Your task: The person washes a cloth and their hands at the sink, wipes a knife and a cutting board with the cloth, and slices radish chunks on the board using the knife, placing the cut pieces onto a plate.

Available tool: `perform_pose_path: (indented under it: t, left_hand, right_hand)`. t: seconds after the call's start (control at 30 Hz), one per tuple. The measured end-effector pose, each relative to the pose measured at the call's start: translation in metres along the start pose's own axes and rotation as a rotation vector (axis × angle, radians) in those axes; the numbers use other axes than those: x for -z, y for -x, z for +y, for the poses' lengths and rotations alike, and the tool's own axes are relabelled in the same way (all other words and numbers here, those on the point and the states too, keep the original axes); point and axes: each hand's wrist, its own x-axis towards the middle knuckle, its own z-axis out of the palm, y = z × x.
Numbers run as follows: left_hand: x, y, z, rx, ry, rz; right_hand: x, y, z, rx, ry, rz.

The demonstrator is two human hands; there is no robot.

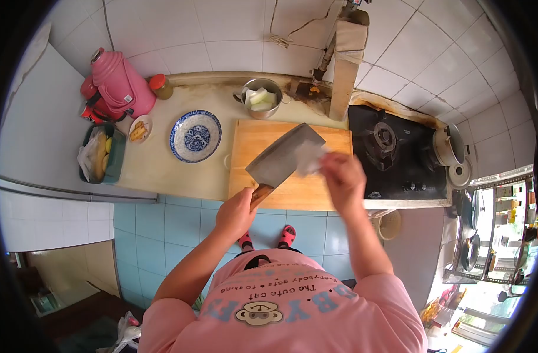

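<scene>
My left hand [236, 213] is wrapped round the wooden handle of a cleaver [275, 159]. The broad grey blade is held tilted over the wooden cutting board [322, 194], pointing up and to the right. At the blade's right side, my right hand [344, 176] pinches a whitish, thin paper towel [309, 157], smeared by motion. The towel overlaps the blade in view; whether it touches the metal I cannot tell. Behind the board stands a metal pot [273, 113] with pale green-white chunks in it.
Left of the board sits a blue-and-white bowl [182, 152]. Farther left are a small plate [147, 120], a green basket [120, 159], a pink thermos [123, 82] and a red-lidded jar [162, 88]. A black gas stove [398, 176] adjoins the board's right side.
</scene>
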Motion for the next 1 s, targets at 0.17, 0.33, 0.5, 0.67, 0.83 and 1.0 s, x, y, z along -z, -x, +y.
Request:
perform_pose_path:
  t: [0.17,0.33,0.5,0.67,0.83,1.0]
  left_hand:
    - [-0.003,-0.009,0.006,-0.071,-0.119,-0.006]
    - [-0.001,-0.004,0.000,-0.153,-0.216,0.093]
    - [0.003,0.005,-0.003,-0.135,-0.148,0.096]
    - [0.004,0.013,-0.016,-0.134,-0.128,0.135]
    - [0.011,0.012,-0.022,-0.080,-0.140,0.173]
    - [0.006,-0.003,-0.023,-0.114,-0.218,0.054]
  right_hand:
    - [-0.075,0.055,-0.019,0.002,-0.111,-0.249]
    - [-0.084,0.057,-0.003,-0.009,-0.099,-0.223]
    - [-0.065,0.037,0.038,-0.011,0.066,-0.124]
    - [-0.035,0.024,0.097,-0.077,0.177,0.017]
    - [-0.003,0.015,0.085,-0.245,0.093,0.219]
    - [-0.040,0.039,-0.002,-0.048,-0.061,-0.122]
